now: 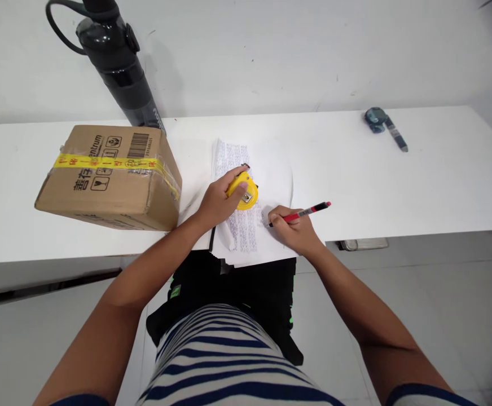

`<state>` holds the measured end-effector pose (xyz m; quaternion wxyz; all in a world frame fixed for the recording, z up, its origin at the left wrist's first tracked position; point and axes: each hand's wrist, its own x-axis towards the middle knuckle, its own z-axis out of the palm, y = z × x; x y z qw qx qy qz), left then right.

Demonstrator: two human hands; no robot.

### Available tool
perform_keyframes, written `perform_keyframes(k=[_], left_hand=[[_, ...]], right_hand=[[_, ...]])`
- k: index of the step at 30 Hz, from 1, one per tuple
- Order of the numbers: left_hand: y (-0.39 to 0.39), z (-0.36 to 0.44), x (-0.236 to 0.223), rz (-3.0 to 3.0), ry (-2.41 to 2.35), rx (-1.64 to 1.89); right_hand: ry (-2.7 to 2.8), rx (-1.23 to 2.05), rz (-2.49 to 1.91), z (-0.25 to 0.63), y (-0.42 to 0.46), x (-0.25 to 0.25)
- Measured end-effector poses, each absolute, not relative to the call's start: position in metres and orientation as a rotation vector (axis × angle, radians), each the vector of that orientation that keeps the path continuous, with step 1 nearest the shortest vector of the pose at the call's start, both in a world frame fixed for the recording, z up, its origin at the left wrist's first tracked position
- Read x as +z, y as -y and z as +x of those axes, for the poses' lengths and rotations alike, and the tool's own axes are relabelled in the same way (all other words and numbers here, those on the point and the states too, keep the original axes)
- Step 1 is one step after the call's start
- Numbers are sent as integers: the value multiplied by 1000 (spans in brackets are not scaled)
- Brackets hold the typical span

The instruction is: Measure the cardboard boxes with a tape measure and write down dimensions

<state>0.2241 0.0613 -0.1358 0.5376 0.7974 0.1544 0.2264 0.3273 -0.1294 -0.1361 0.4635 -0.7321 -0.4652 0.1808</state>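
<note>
My left hand (221, 202) is closed around a yellow tape measure (248, 194), holding it over the left part of an open notebook (242, 239). Dense handwriting in columns covers much of the visible paper. In my right hand (294, 228) is a red pen (305, 212) with a black end, gripped between thumb and fingers. Its tip points down and left at the page, close to the written lines; whether it touches the paper I cannot tell. The right side of the sheet is mostly blank.
A taped cardboard box (108, 175) stands left of the notebook on the white table (347, 169). Behind it rises a tall dark bottle (121, 73) near the wall. At the far right lie a dark teal roundish object (375, 119) and a dark marker-like stick (396, 135).
</note>
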Motion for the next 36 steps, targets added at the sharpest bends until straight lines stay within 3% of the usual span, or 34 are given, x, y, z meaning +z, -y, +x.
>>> perform_keyframes(k=[6, 11, 13, 18, 21, 22, 27, 36], left_hand=[[-63, 224, -137, 1947, -354, 556], [-62, 220, -138, 2075, -307, 617], [-58, 215, -134, 2159, -251, 707], [-31, 178, -105, 2108, 30, 1177], [-11, 147, -82, 1972, 191, 1393], [-6, 138, -74, 1932, 203, 1415], [-8, 82, -35, 1798, 52, 1280], [-46, -3, 21, 1197, -327, 968]], right_hand=[[1067, 383, -1802, 325, 130, -141], [755, -38, -2049, 322, 117, -147], [750, -66, -2130, 324, 111, -144], [972, 124, -1903, 301, 118, -104], [1300, 649, -1473, 260, 126, -80], [1293, 658, -1383, 246, 125, -76], [1259, 375, -1251, 192, 94, -70], [2175, -368, -1173, 208, 45, 20]])
